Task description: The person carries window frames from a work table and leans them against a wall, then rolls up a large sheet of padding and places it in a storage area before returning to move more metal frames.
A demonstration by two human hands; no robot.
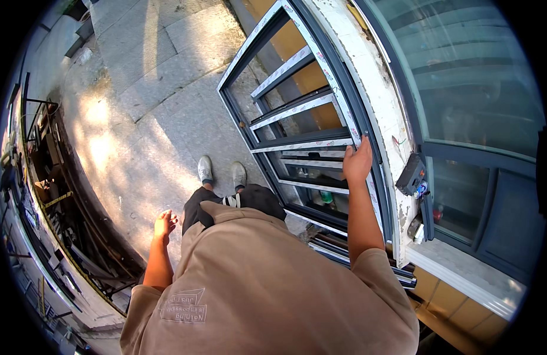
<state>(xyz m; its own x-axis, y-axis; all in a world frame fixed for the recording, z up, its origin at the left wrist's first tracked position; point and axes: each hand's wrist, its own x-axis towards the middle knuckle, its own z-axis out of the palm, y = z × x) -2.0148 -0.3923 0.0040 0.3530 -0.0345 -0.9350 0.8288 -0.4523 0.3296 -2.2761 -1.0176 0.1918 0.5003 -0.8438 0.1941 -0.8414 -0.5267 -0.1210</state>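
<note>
**One hand on a leaning window frame**

The right hand is raised with its fingers curled over the outer edge of a grey metal window frame, gripping the right-hand upright where a crossbar meets it. The left hand hangs free at the person's side, loosely half-closed and holding nothing, well apart from the frame.

The window frame stands tilted on its lower edge on the stone pavement, its top leaning against a white wall edge beside a glazed shopfront. More frames of the same kind are stacked behind it, nearer the person. The person's light-coloured shoes stand on the paving just beside the frame's lower corner. A small dark box with wires is fixed to the wall near the gripping hand. To the left, well away, a rack or vehicle bed full of tools and metal parts runs along the pavement.

The risk as it looks: the frame is large and held at one point only, so it could swing or slide on the smooth stone and tip outward. Its lower edge could come down on the nearby feet, or its top could knock the wired box or scrape the glazing.
</note>
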